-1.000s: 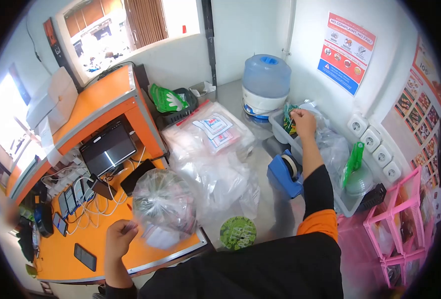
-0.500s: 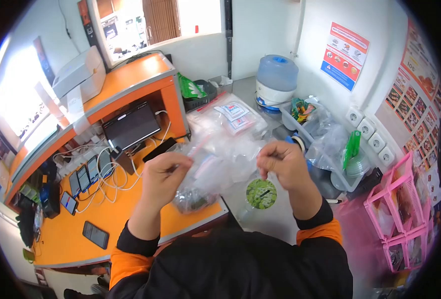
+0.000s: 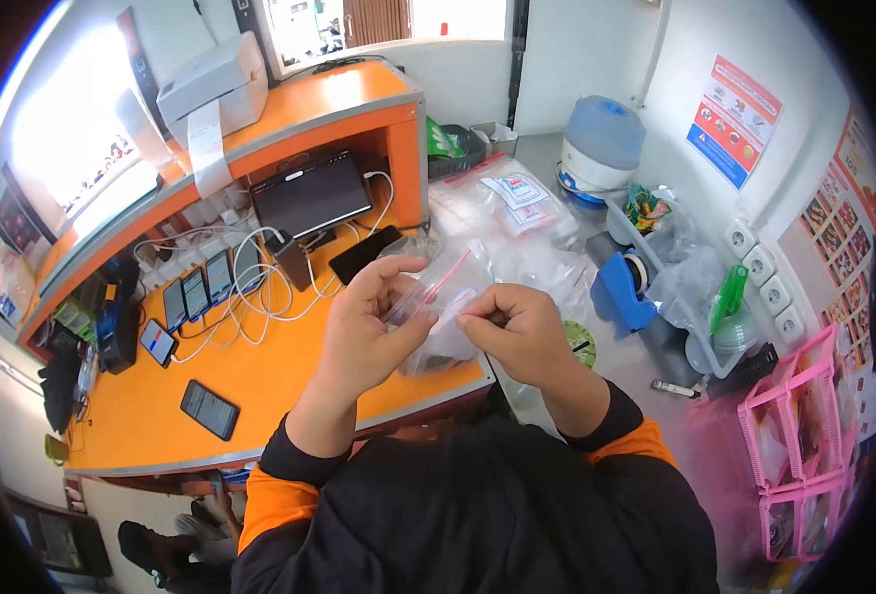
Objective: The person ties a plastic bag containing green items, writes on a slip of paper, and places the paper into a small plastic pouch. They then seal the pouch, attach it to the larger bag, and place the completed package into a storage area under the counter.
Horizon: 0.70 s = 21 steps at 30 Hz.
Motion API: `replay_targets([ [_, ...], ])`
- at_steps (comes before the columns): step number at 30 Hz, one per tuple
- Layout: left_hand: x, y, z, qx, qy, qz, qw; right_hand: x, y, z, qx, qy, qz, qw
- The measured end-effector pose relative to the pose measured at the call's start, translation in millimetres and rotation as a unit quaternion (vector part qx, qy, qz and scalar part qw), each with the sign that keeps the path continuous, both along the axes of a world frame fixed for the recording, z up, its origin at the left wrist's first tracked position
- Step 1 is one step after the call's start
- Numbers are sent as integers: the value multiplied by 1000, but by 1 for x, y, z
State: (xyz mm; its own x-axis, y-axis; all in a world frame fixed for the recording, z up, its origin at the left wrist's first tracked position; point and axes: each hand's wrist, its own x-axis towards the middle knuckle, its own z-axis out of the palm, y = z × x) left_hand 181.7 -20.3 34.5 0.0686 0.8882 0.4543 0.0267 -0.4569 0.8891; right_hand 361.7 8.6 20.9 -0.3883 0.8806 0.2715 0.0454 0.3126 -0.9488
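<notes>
Both hands are close together in front of the chest. My left hand (image 3: 377, 322) has its fingers curled round a clear plastic bag (image 3: 445, 279) with a red strip along its edge. Between the thumb and bent fingers of my right hand (image 3: 517, 332) is the edge of a small whitish piece (image 3: 450, 322), which lies against the bag. Whether that piece is paper or plastic I cannot tell. Behind the hands lie stacked clear bags (image 3: 517, 203) with printed white labels. A green round lid or print (image 3: 579, 345) shows partly behind my right wrist.
An orange desk (image 3: 290, 366) holds a dark phone (image 3: 209, 409), more phones, cables and a monitor (image 3: 311, 194). To the right are a blue tape dispenser (image 3: 624, 293), a bin of plastic items (image 3: 700, 346) and pink baskets (image 3: 779, 426). A seated person's legs (image 3: 176, 544) show at lower left.
My hands have come closer together, with the bag and whitish piece now between them. The view has shifted left, and the tape dispenser shows more fully.
</notes>
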Motion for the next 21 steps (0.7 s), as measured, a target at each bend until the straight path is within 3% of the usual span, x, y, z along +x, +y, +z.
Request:
replay_targets([
  [7,-1,-2,-8,17,25,38,999,-7,-2,-9,31,11,-15,999],
  [13,4,-1,-2,168,215,92,958,-12,-1,-10,34,24,-12,999],
  [16,2,6,-15,94,-46,-53,993,-12,-3,-6,-5,86,15,996],
  [19,2,4,-12,-100,-238,-84,962,-11,-4,-7,-17,101,36,994],
  [21,1,7,-19,-111,-162,-79,977,-12,-4,-8,-21,86,35,995],
])
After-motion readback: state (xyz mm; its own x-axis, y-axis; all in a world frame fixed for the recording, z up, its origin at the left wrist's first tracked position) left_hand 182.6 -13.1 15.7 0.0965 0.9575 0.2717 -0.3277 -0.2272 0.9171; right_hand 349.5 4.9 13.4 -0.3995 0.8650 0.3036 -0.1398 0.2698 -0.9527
